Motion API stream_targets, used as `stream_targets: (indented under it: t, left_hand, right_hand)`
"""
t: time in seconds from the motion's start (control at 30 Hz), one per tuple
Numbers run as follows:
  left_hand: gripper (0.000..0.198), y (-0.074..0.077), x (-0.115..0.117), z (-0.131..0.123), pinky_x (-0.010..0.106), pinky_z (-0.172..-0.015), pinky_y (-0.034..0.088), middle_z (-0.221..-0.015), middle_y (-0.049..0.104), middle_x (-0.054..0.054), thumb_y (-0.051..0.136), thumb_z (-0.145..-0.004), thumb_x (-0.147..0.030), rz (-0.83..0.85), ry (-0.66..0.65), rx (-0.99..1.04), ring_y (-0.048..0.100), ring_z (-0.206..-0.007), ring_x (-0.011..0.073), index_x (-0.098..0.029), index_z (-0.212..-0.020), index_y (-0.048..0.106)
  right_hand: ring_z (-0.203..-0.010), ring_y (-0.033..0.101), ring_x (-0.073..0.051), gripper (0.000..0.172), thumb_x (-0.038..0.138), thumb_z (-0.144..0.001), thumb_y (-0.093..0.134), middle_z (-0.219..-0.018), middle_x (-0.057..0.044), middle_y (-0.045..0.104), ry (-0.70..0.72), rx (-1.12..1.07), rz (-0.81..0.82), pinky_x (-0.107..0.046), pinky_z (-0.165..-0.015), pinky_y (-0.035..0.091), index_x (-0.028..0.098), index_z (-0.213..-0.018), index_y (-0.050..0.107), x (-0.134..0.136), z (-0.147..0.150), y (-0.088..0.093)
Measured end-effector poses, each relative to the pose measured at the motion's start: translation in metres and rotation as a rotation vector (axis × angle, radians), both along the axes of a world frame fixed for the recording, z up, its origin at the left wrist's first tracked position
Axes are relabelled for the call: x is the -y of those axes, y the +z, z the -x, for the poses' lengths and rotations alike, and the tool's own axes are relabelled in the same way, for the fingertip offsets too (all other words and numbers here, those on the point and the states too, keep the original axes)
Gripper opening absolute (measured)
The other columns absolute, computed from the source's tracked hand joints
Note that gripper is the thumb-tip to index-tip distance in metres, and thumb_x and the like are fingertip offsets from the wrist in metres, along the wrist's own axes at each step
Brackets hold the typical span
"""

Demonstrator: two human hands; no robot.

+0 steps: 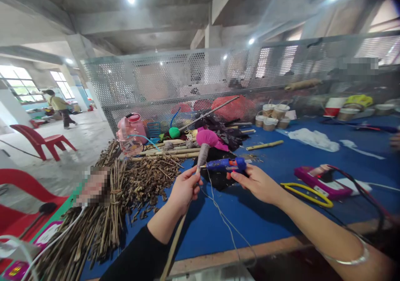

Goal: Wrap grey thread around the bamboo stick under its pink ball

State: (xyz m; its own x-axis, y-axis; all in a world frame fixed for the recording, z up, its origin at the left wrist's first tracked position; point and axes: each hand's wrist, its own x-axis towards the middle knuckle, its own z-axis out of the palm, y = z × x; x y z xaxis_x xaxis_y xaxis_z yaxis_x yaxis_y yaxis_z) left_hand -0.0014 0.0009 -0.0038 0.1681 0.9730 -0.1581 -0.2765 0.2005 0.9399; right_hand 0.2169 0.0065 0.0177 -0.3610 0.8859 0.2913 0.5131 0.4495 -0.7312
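Over the table (265,227), grips a wrapped stick (203,155) in the left hand (183,190), beside a glue gun (221,164) clasped in the right hand (261,184).

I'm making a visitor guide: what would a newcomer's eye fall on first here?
Probably the bright pink bundle near the middle, seen just above the grey-wrapped stick in the left hand. The right hand holds a blue glue gun, nozzle toward the stick. Then dry brown twigs heaped on the left of the table.

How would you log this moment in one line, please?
Left hand: holds pale wooden stick with grey-wrapped end | Right hand: holds blue plastic glue gun | Nozzle: near stick, contact unclear
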Motion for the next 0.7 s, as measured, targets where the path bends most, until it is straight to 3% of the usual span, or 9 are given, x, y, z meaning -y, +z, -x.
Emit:
stream_targets:
  t: [0.2, 0.33, 0.7]
  left_hand:
    - [0.055, -0.0035, -0.0006, 0.0002, 0.015, -0.033, 0.019, -0.062, 0.047, -0.003, 0.060, -0.071, -0.030, -0.011, -0.016, -0.015, 0.032, -0.038, 0.0023, -0.012, -0.123, 0.049]
    - [0.056, -0.0057, -0.0021, 0.0002, 0.015, -0.033, 0.020, -0.062, 0.048, -0.003, 0.061, -0.071, -0.030, -0.012, -0.014, -0.019, 0.032, -0.038, 0.0025, -0.012, -0.123, 0.049]
    - [0.058, -0.0058, -0.0016, -0.0004, 0.015, -0.034, 0.018, -0.061, 0.048, -0.004, 0.063, -0.070, -0.032, 0.010, -0.025, -0.018, 0.033, -0.038, 0.0020, -0.013, -0.123, 0.049]
  right_hand:
    - [-0.057, 0.052, -0.016, 0.038, 0.046, -0.084, 0.044, -0.057, -0.003, 0.056, -0.028, 0.058, -0.063, -0.027, -0.059, 0.044, 0.015, -0.071, 0.062, -0.0008, 0.0034, -0.0014]
    - [-0.065, 0.055, -0.018, 0.037, 0.044, -0.084, 0.043, -0.065, -0.005, 0.060, -0.039, 0.072, -0.123, -0.028, -0.064, 0.046, 0.017, -0.066, 0.060, 0.0013, 0.0049, 0.0031]
    - [-0.087, 0.059, -0.022, 0.036, 0.041, -0.085, 0.044, -0.094, -0.007, 0.067, -0.007, 0.081, -0.141, -0.030, -0.079, 0.045, 0.015, -0.100, 0.064, -0.0009, 0.0016, -0.0004]
